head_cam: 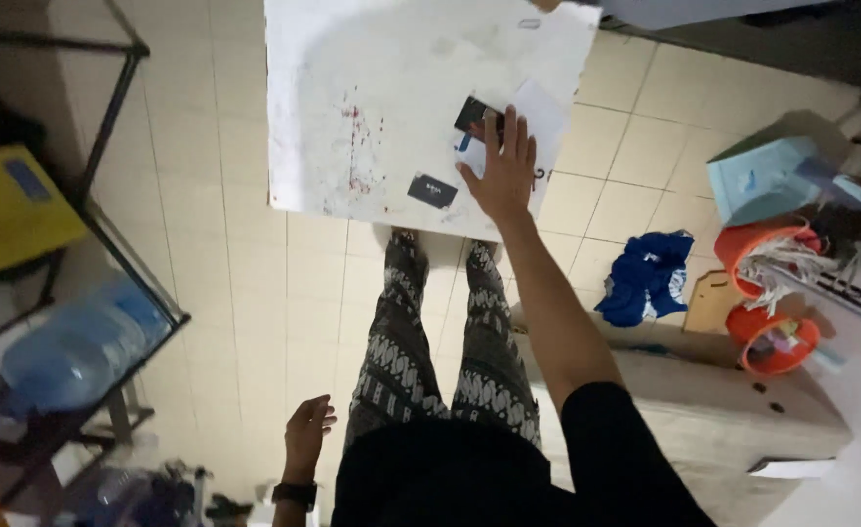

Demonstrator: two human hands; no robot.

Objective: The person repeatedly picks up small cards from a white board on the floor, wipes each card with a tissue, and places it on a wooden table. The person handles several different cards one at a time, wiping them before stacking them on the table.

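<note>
Head view: R hand (501,171) stretched over white table (372,107), fingers (511,132) spread open, touching dark card (475,115) beside white paper (545,112); step, prob.: reaching for it. Second dark card (432,190) nearby. L hand (307,429) low, loosely open, holding nothing. Pickup needs fingers closing on the card.

Right hand (501,174) flat on white table (372,98) (touching dark card (476,114)), left hand (306,427) hanging

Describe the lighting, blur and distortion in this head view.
Head view: the white stained tabletop is brightest, nearly washed out; the edges fall dim, with the blue water bottle soft and murky; wide-angle stretch bends the outstretched right hand; the left hand sits in shadow.
</note>
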